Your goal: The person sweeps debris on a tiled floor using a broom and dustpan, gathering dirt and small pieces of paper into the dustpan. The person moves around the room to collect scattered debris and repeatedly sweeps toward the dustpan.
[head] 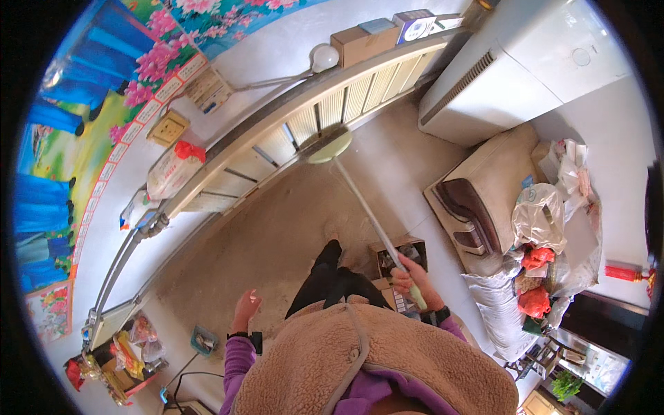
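My right hand (pixel 410 275) is closed around the pale green grip of a long-handled broom (pixel 365 205). The handle slants away from me, and the broom's light green head (pixel 332 148) with dark bristles lies against the lower edge of a cream radiator (pixel 306 122). Empty and held out to the side, my left hand (pixel 247 305) hovers above the floor with its fingers partly curled and apart. Both wrists carry dark bands.
An open cardboard box (pixel 384 259) stands by my right leg. A sofa (pixel 482 197) heaped with bags and a tall white cabinet-like appliance (pixel 498 88) are at the right. A long-handled dustpan (pixel 204 341) with debris and a box of packages (pixel 127 358) sit at the lower left.
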The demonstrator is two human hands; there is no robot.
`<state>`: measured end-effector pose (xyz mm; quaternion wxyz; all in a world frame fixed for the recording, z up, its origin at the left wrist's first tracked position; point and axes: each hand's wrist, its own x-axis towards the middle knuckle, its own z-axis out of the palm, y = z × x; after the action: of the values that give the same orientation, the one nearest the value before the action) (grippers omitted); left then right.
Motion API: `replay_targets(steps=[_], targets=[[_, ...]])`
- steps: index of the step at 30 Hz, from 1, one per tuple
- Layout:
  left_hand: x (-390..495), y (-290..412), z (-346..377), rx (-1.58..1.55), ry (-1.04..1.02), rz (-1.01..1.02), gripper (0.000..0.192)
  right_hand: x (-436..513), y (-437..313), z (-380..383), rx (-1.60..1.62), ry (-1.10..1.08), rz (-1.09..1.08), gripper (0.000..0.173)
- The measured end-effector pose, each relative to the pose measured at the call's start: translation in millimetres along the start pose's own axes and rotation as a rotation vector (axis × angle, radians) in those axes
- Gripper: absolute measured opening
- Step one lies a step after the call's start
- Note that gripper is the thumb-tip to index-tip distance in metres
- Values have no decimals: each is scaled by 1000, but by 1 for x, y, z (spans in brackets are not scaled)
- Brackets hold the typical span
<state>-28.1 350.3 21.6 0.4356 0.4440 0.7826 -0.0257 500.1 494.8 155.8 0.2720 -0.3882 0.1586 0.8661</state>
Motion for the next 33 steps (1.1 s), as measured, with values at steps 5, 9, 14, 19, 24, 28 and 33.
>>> replay_targets(steps=[5, 9, 14, 19, 24, 28, 33], targets=[[-40, -41, 14, -34, 27, -35, 50, 11, -23, -8, -102, -59, -73, 56], [-65, -78, 27, 37, -56, -120, 53, 55, -38, 7, -74, -52, -188, 52], [-73, -138, 33, -37, -107, -204, 60, 96, 37, 39, -47, 32, -131, 51], [-54, -220, 30, -80, -130, -139, 61, 93, 153, 75, -182, 95, -10, 51], [-37, -291, 11, -98, -90, -200, 59, 95, 248, 100, -164, -1, 158, 48], [-41, -331, -10, -164, -42, -126, 59, 114, 300, 105, -106, -80, 264, 26], [-46, -368, -18, -36, -12, -51, 59, 100, 309, 110, -136, -264, 383, 48]])
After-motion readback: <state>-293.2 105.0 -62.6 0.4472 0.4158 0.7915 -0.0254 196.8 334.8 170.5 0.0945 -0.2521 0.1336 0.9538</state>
